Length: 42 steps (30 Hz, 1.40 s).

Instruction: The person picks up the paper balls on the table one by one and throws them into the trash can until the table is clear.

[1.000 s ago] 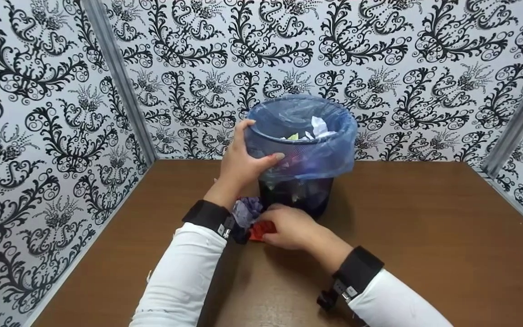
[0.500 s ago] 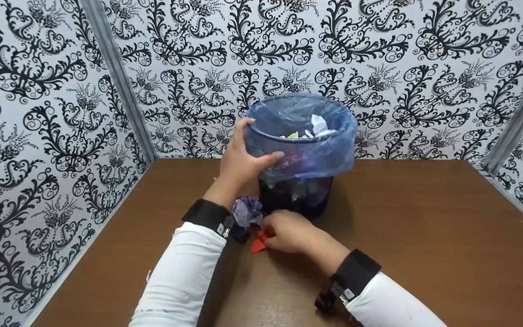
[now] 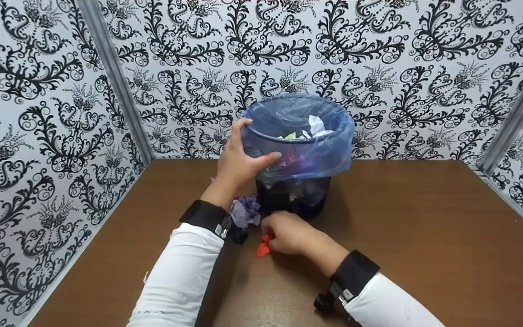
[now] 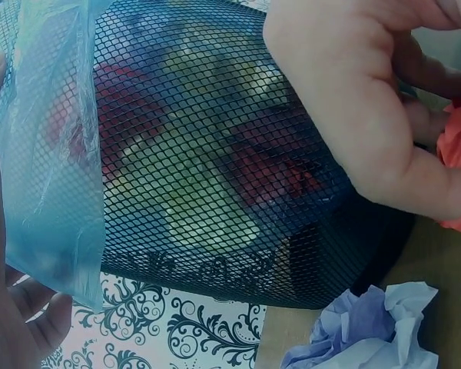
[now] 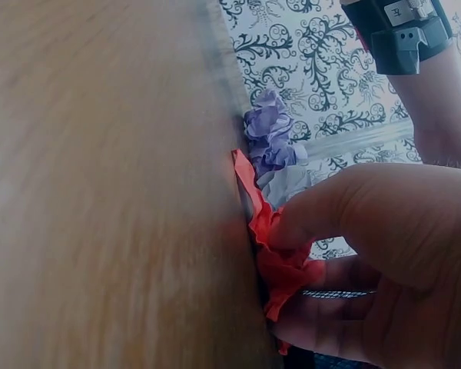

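Note:
My left hand (image 3: 239,159) grips the near-left rim of a black mesh wastebasket (image 3: 293,195), thumb outside over the blue bag liner (image 3: 329,154). Crumpled white paper (image 3: 318,125) and a bit of yellow-green paper show inside. Down at the basket's foot, my right hand (image 3: 288,231) pinches a crumpled red paper (image 3: 264,247) at the tabletop; the right wrist view shows the red paper (image 5: 280,265) between thumb and fingers. Just left of it lies crumpled purple and pale paper (image 3: 245,211), apart from both hands.
The brown wooden table (image 3: 425,227) carries the basket near its back edge. Black-and-white patterned walls (image 3: 402,81) stand behind and at the sides. A small scrap peeks out left of my left wrist, mostly hidden.
My right hand has drawn the red paper slightly toward me, and its fingers have closed round it. The left hand stays on the basket rim.

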Each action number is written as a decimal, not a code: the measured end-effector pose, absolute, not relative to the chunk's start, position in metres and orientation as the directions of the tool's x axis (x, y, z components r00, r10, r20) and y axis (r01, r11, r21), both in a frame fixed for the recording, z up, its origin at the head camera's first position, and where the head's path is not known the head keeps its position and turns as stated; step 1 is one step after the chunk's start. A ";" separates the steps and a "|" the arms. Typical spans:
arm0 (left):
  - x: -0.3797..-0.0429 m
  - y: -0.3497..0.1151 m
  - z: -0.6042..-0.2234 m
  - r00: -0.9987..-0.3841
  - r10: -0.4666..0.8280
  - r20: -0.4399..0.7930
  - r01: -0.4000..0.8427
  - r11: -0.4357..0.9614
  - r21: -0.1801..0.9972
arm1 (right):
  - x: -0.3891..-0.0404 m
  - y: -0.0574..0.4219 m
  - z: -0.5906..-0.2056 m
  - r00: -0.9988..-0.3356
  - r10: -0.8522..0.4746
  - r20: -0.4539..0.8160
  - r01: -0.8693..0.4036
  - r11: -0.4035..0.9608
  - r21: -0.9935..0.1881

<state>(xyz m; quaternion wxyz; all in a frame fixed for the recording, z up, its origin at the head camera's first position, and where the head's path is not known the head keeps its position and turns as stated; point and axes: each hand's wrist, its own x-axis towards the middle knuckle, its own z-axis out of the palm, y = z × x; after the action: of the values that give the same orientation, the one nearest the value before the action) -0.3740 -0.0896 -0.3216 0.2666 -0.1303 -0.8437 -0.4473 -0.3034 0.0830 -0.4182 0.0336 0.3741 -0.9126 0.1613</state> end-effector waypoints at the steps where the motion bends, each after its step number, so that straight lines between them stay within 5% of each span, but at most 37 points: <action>1: -0.374 -0.090 -0.322 -0.823 -0.018 0.567 0.459 0.566 0.684 | -0.304 0.083 -0.418 -0.715 -0.675 0.183 -0.697 0.665 -0.269; 24: -0.375 -0.090 -0.322 -0.820 -0.010 0.572 0.468 0.565 0.680 | -0.300 0.095 -0.383 -0.713 -0.678 0.180 -0.681 0.607 -0.411; 42: -0.375 -0.090 -0.321 -0.816 -0.003 0.577 0.477 0.560 0.678 | -0.263 0.114 -0.277 -0.541 -0.726 0.424 -0.834 0.399 -0.381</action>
<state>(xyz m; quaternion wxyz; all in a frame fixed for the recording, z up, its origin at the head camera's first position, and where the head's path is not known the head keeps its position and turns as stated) -0.3747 -0.0898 -0.3207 0.2682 -0.1409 -0.8413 -0.4476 -0.2629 0.1141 -0.2766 0.0953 0.4696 -0.8309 0.2829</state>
